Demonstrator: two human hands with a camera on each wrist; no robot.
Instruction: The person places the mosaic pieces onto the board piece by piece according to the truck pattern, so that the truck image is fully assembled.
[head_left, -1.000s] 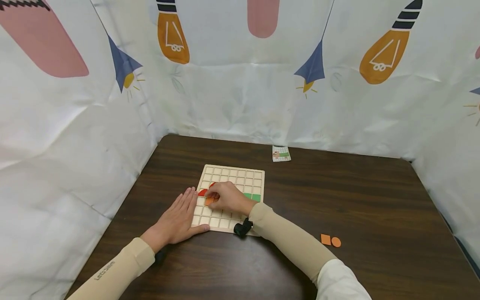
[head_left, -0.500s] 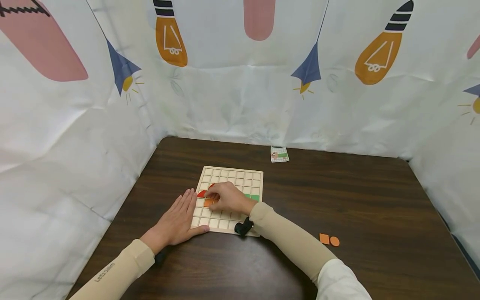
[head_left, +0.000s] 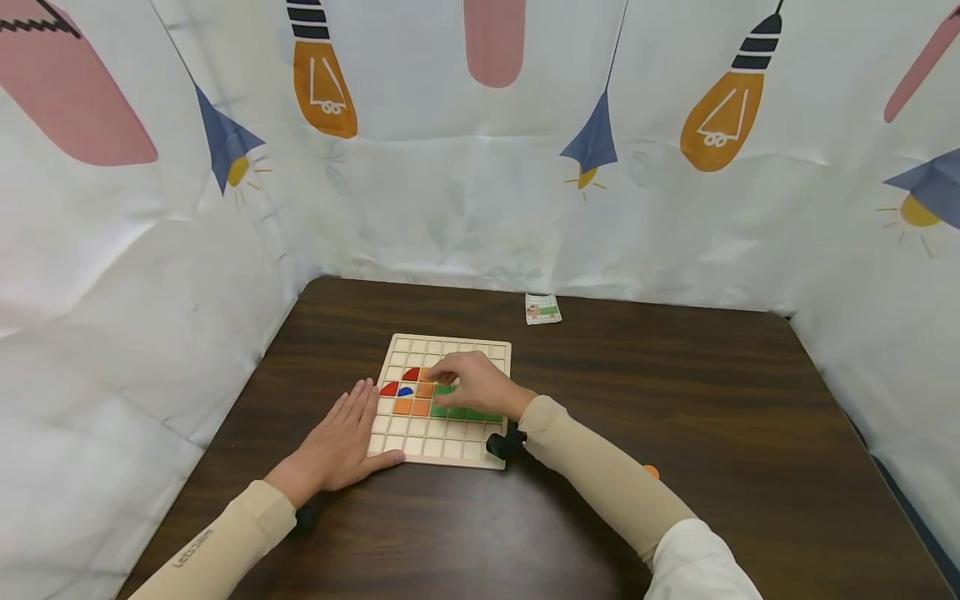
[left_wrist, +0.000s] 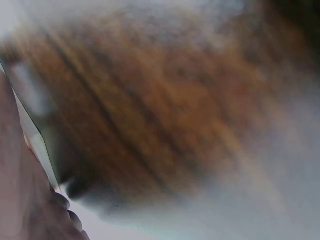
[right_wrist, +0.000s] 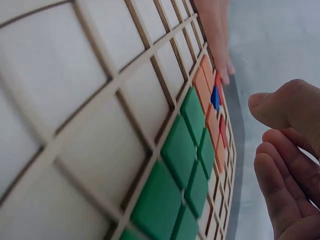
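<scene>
A pale wooden grid board (head_left: 431, 447) lies on the table. Seated in its cells are green squares (head_left: 465, 413), orange squares (head_left: 412, 407), red curved-edge pieces (head_left: 388, 388) and a blue half-round piece (head_left: 406, 392). Along the board's left edge rests my left hand (head_left: 337, 437), flat, fingers straight, thumb at the near corner. My right hand (head_left: 480, 385) hovers over the green pieces, thumb and index finger apart, nothing visible between them. In the right wrist view, its fingers (right_wrist: 280, 185) are bent loosely, away from the board. The left wrist view is mostly blurred wood grain.
A small printed card (head_left: 543, 309) lies near the back edge of the dark table (head_left: 675, 375). One orange round piece (head_left: 651, 472) shows beside my right sleeve (head_left: 600, 467), partly covered by it. A white printed cloth (head_left: 450, 208) hangs behind and at the sides.
My right hand has lifted off the orange pieces and shifted right, its finger and thumb now spread, uncovering the blue and red pieces. My right sleeve now hides the loose orange square. The left hand stays put.
</scene>
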